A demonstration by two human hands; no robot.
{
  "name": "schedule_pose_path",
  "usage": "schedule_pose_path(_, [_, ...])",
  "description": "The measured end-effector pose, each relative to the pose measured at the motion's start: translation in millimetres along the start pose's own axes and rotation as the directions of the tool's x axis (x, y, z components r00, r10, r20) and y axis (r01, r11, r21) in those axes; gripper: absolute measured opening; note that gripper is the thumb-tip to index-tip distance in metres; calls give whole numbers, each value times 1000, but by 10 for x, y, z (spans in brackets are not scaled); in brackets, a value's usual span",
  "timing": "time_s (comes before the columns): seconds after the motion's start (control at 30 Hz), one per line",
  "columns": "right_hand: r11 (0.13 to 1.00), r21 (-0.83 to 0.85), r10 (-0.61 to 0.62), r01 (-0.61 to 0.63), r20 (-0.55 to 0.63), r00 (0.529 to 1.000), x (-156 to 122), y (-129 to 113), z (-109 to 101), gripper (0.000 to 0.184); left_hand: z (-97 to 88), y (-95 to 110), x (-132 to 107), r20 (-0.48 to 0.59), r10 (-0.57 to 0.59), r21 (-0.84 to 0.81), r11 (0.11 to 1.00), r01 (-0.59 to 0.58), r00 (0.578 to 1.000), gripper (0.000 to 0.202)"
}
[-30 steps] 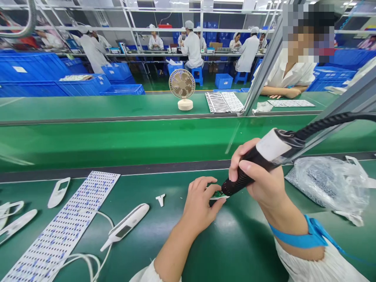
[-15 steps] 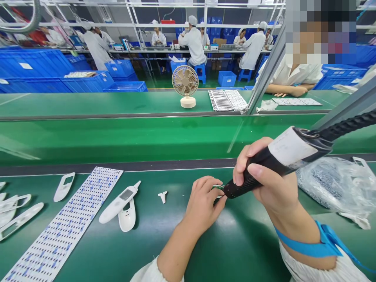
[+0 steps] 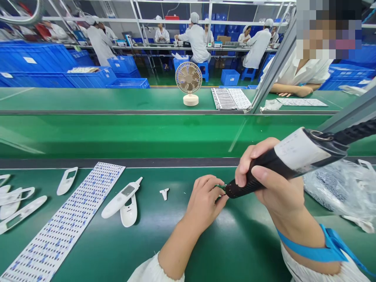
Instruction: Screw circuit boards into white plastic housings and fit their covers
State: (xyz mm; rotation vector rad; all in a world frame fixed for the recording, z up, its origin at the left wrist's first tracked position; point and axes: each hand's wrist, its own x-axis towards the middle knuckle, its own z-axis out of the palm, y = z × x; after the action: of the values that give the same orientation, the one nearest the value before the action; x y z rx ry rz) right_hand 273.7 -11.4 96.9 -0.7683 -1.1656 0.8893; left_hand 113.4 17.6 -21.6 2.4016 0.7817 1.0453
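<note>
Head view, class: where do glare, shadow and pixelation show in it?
Head view: pale glare on the glossy dark-green tabletop, left of centre; head view: a soft dark shadow on that tabletop, below the bare right hand; head view: coarse pixel blocks over the head of the white-clothed person, upper right.

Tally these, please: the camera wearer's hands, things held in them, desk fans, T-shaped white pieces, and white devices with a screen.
Hands: 2, left hand and right hand
Held things: 2, green board (partly hidden) and black tool
Desk fan: 1
T-shaped white piece: 1
White device with screen: 1
Total: 7
</note>
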Motion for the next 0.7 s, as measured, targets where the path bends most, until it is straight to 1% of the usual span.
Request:
schedule_pose_path(0.13, [1000, 5, -2, 2, 18, 1000, -16, 4, 10, 15, 10, -4, 4, -8, 6, -17, 1000, -6, 1000, 13])
schedule_pose_path(0.23, [1000, -13, 1, -1, 16, 1000, -8, 12, 6, 16, 7, -14, 11, 31, -26, -23, 999, 27, 999, 13])
schedule_pose_path(0.27, [1000, -29, -3, 3, 6, 1000, 1, 20, 0, 16, 6, -22, 15, 55, -51, -22, 998, 53, 997, 18])
schedule_pose_path(0.33, [996, -82, -27, 25, -17, 1000, 22, 45, -17, 15, 5, -44, 20, 102, -110, -13, 994, 112, 989, 37])
schedule_pose_path(0.37, [993, -114, -38, 35, -28, 999, 33, 61, -26, 14, 7, -58, 21, 124, -134, -6, 991, 136, 983, 40])
schedule_pose_path(0.4, [989, -141, -45, 39, -37, 998, 43, 78, -33, 13, 12, -73, 21, 141, -151, 0, 988, 153, 978, 38])
schedule_pose_path(0.5, [986, -164, -30, 20, -56, 998, 60, 120, -42, 13, 34, -110, 15, 179, -175, 7, 984, 176, 968, 21])
schedule_pose_path(0.7, [986, -169, -9, -1, -57, 998, 61, 166, -29, 12, 63, -117, 10, 200, -189, 27, 982, 187, 961, 17])
